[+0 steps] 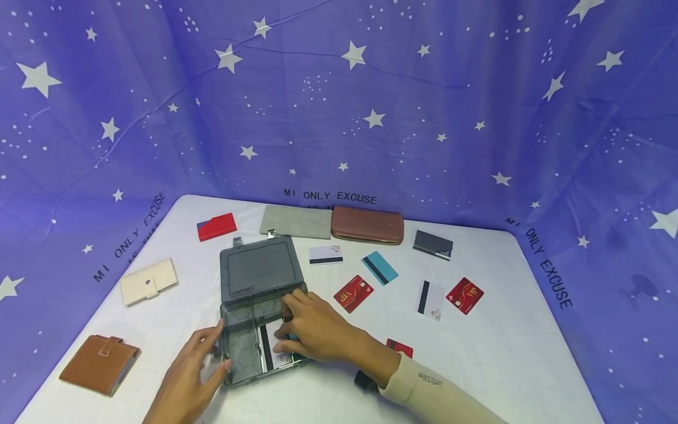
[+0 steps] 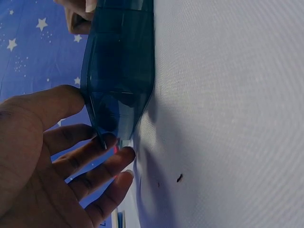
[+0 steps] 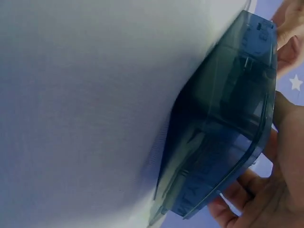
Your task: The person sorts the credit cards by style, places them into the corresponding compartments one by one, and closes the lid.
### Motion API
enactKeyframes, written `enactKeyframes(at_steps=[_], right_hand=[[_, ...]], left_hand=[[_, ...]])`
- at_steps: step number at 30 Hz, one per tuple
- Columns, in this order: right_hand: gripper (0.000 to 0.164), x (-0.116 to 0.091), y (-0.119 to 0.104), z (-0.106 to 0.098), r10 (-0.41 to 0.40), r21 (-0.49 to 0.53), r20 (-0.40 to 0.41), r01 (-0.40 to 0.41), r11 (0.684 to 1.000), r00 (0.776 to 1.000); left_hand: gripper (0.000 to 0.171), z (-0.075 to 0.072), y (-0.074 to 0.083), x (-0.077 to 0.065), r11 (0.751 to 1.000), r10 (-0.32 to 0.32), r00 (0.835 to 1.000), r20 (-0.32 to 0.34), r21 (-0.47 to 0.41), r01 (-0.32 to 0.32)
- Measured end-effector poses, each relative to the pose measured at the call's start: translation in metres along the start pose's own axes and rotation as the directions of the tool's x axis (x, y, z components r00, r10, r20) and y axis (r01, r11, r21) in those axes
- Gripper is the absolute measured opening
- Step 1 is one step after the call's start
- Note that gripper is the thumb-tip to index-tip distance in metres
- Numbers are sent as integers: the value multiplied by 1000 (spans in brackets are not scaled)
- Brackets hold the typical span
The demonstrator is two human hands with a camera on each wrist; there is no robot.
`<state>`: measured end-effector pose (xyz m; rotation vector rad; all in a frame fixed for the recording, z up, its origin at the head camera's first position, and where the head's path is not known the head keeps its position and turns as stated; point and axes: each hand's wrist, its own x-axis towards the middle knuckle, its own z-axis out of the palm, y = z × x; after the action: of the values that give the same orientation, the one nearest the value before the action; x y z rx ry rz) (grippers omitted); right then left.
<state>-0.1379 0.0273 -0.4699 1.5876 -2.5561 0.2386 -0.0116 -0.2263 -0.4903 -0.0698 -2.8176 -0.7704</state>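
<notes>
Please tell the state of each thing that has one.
Compartment box: lid open
Cream wallet: strap closed
Brown wallet: closed
Reddish zip wallet: closed
Gray wallet: seems closed
Dark card case: seems closed
VIP cards: VIP side up
White cards: stripe side up
Teal card: stripe side up

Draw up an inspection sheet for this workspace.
Surface: white-covered table; dark specks in the left wrist view.
Job's things: open grey box; white striped card in a compartment.
Clutter: loose cards, brown wallet, cream wallet, flat grey item, reddish purse, dark case, red holder.
Grippers: left hand touches the box's left side; right hand reaches inside, its hold unclear.
Cables: nothing seen.
Surroundings: blue-purple curtain with white stars.
</notes>
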Motion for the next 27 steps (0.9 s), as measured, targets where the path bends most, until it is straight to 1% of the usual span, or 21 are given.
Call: enactKeyframes(at_steps=[1,3,6,9,11,13,16,19,22,24,25,27], right_hand=[[42,0,0,1,5,5,5,-5,1000,1000],[42,0,3,1,28,58,-4,-28,998,1000],[44,1,13,1,82,181,-45,-72,981,996],[44,5,31,-1,172,307,-74,-142,941,982],[43,8,47,-1,254,387,-75,-207,899,964],[44,12,65,0,326,429,-78,-264,864,942],[48,16,91,3,425,432,-65,-359,827,903],[52,21,112,6,502,362,-23,-461,810,865],[57,26,124,9,579,307,24,-557,772,815],[58,28,129,11,615,277,43,-600,750,788],[58,30,131,12,629,267,50,-617,740,776],[57,34,134,14,648,244,60,-640,728,760]], left_hand=[[74,0,0,0,1000,2,1000,2,0,-2],[74,0,0,0,1000,4,1000,3,-1,-4],[74,0,0,1,1000,9,1000,4,-4,-9],[73,0,0,1,1000,3,1000,13,-14,-3],[73,0,0,2,1000,-6,1000,30,-23,6],[72,0,-1,2,999,-12,999,43,-31,14],[72,0,-1,2,999,-16,999,48,-29,17],[72,0,-1,1,1000,-18,999,47,-22,19],[73,0,-1,1,1000,-22,998,51,-16,23],[73,0,-1,1,1000,-23,998,52,-20,24],[73,0,-1,1,999,-22,998,51,-23,23],[73,0,-1,1,1000,-17,999,45,-25,18]])
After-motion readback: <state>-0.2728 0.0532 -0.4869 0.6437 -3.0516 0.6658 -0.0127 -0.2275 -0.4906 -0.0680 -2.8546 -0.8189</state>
